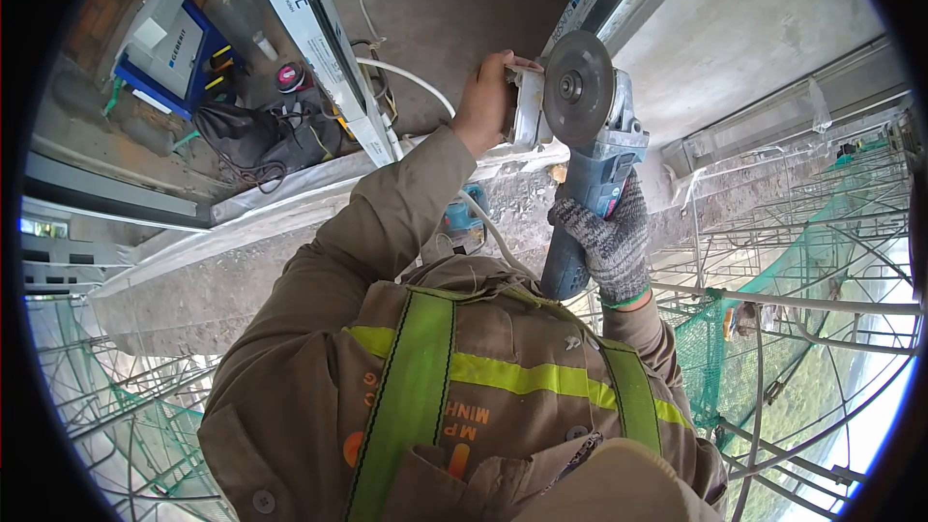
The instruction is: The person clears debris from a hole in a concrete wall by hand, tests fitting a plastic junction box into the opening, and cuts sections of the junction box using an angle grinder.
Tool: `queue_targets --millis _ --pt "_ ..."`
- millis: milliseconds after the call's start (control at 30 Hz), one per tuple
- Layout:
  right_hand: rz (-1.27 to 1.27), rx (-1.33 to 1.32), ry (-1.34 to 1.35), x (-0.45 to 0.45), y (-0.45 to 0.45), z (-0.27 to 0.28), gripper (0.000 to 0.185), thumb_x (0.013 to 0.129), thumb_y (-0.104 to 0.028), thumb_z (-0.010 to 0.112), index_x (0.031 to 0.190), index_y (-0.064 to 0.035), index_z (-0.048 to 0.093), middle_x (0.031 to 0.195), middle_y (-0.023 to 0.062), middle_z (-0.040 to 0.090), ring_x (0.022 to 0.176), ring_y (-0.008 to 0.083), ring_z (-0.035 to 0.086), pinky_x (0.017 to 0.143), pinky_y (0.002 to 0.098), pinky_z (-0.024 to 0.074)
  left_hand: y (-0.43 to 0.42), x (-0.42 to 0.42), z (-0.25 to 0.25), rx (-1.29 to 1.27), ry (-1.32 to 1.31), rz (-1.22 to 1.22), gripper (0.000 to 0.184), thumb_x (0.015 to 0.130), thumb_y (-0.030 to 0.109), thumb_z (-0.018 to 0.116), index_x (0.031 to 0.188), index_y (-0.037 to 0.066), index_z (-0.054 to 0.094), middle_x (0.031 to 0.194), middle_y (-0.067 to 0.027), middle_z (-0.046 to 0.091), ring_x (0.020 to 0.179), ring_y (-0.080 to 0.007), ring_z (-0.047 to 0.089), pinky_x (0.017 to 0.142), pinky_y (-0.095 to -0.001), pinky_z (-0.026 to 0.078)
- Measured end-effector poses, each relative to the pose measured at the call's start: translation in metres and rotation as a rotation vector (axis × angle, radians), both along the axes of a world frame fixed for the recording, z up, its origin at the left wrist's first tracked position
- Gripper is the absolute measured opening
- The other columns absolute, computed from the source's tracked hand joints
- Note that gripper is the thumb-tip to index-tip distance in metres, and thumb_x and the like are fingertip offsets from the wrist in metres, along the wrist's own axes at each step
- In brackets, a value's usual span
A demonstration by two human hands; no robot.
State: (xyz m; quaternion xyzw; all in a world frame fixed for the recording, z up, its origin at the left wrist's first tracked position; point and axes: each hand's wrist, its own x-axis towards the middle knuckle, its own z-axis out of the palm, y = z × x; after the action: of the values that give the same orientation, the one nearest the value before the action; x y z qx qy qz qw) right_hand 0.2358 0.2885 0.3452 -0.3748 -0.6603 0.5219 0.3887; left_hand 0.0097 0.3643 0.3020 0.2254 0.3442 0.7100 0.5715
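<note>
My right hand [611, 237], in a grey knitted glove, is wrapped round the body of a blue angle grinder [592, 174]. The grinder points upward, with its dark round disc [578, 89] facing me. My bare left hand [486, 101] grips a short, pale, blocky piece [529, 108] by its left side. That piece is held close to the left edge of the disc; whether they touch I cannot tell. My left fingers are partly hidden behind it.
Wrapped frame posts [319, 39] stand on the left and upper right. A blue-and-white box [174, 50] and dark bags [237, 135] lie inside, left. A blue-green tool [466, 217] sits below my left forearm. Scaffolding [822, 304] with green netting [698, 353] drops away right.
</note>
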Motion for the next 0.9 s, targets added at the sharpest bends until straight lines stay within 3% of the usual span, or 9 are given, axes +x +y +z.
queue_targets --millis 100,633,800,900 --pt "0.002 -0.006 0.007 -0.001 0.001 0.000 0.046 0.083 0.001 0.075 0.124 0.0000 0.055 0.097 0.0140 0.071 0.081 0.0240 0.073 0.073 0.0371 0.0615 0.002 -0.004 -0.007 0.045 -0.001 -0.049 0.041 0.102 0.036 0.047 0.107 -0.001 0.065 0.095 -0.0137 0.071 0.083 -0.0236 0.070 0.079 -0.0369 0.057" --pt "0.009 -0.001 0.005 -0.003 0.003 -0.003 0.047 0.083 0.002 0.074 0.125 -0.0010 0.053 0.097 0.0137 0.071 0.081 0.0238 0.072 0.072 0.0368 0.0613 0.003 -0.003 -0.005 0.008 -0.015 -0.011 0.042 0.101 0.038 0.050 0.107 -0.001 0.064 0.095 -0.0140 0.071 0.083 -0.0241 0.070 0.079 -0.0367 0.056" --pt "0.008 0.016 -0.026 -0.003 0.003 -0.002 0.047 0.084 0.003 0.074 0.126 -0.0010 0.053 0.097 0.0139 0.070 0.081 0.0238 0.072 0.072 0.0368 0.0614 0.000 -0.002 0.003 -0.042 0.005 0.018 0.045 0.104 0.037 0.041 0.098 0.001 0.067 0.085 -0.0127 0.069 0.073 -0.0216 0.066 0.069 -0.0366 0.055" --pt "0.014 0.012 -0.026 -0.003 0.004 -0.002 0.047 0.084 0.003 0.074 0.126 -0.0008 0.053 0.098 0.0139 0.070 0.081 0.0237 0.072 0.072 0.0368 0.0614 0.003 -0.007 -0.003 0.000 -0.022 -0.022 0.041 0.101 0.038 0.050 0.107 -0.001 0.064 0.094 -0.0135 0.070 0.083 -0.0241 0.069 0.079 -0.0368 0.056"
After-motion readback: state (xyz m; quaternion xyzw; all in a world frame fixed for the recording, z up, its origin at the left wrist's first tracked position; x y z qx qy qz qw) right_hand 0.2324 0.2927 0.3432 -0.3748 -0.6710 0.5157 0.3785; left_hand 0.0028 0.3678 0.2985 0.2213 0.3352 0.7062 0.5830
